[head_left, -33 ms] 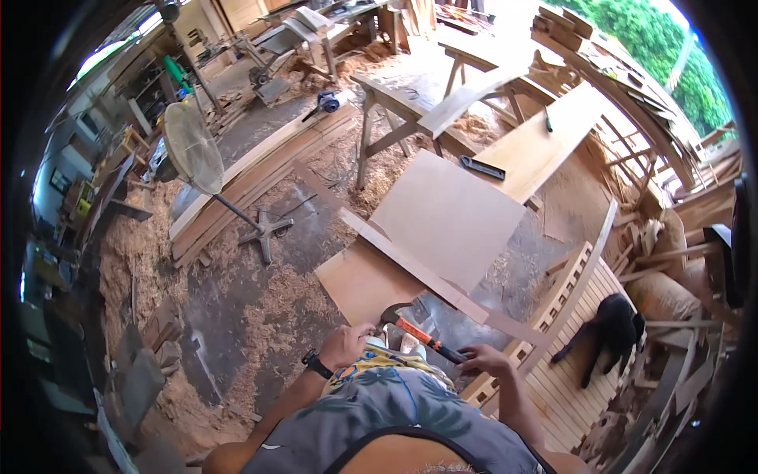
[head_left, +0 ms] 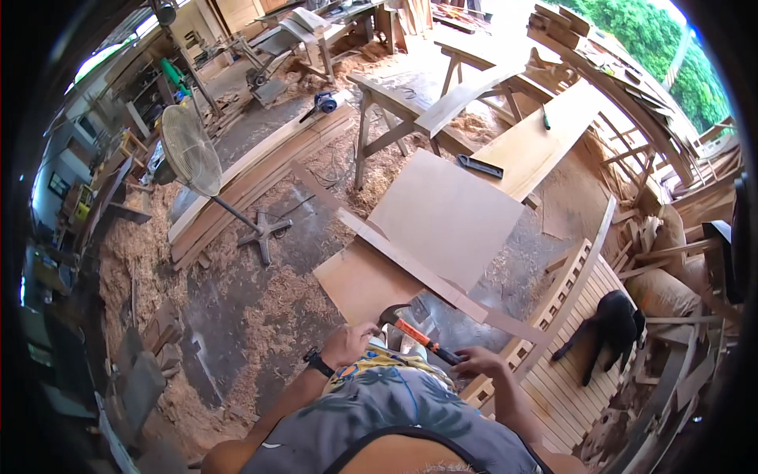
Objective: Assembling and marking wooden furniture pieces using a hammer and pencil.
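Note:
My right hand [head_left: 478, 361] is wrapped round the dark end of a claw hammer [head_left: 418, 333] with an orange and black handle. The hammer lies across in front of my waist, its dark metal head pointing left. Close to that head is my left hand [head_left: 350, 344], its fingers closed in a pinch; what they hold, if anything, is too small to make out. A dark watch sits on the left wrist. Beyond the hammer, a long narrow board [head_left: 418, 272] rests across a wide plywood sheet [head_left: 446, 209] and a smaller orange-brown panel [head_left: 367, 280].
A slatted wooden piece [head_left: 564, 371] with a black dog [head_left: 606, 336] on it is at right. A pedestal fan [head_left: 193, 150] stands left beside stacked planks [head_left: 260, 186] bearing a blue power tool [head_left: 325, 103]. Trestles [head_left: 403, 118] stand ahead. Shavings [head_left: 276, 316] cover much of the floor.

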Action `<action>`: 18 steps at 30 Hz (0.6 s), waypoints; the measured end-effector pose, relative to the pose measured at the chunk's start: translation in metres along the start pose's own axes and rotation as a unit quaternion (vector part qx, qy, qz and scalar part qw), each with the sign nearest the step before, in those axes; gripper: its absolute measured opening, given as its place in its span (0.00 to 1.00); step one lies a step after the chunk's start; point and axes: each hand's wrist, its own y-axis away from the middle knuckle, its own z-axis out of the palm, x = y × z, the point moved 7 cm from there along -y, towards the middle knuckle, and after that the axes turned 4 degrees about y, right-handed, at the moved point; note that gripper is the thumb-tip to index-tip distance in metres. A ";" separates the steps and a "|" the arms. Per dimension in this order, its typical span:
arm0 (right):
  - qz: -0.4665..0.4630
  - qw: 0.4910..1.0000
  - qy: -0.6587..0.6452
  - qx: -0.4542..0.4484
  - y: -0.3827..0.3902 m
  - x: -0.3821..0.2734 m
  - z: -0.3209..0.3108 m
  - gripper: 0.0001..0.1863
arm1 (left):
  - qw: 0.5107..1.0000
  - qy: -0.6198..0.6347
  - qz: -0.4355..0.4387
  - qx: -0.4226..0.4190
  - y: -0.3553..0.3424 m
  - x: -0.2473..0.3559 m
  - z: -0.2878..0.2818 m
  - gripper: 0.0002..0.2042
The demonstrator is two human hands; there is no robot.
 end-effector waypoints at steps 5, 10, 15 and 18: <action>-0.003 0.856 0.441 0.270 -0.033 -0.015 0.039 0.29 | 0.988 -0.057 0.127 -0.065 -0.042 0.019 0.026 0.11; 0.017 0.868 0.335 0.367 0.015 -0.017 0.050 0.23 | 0.984 -0.007 0.162 -0.074 -0.069 0.058 0.018 0.12; 0.056 0.863 0.271 0.424 0.055 0.048 0.026 0.27 | 0.984 -0.062 0.144 -0.089 -0.093 0.060 0.020 0.11; 0.089 0.855 0.238 0.452 0.078 0.091 0.019 0.27 | 0.974 -0.033 0.180 -0.130 -0.101 0.054 0.037 0.07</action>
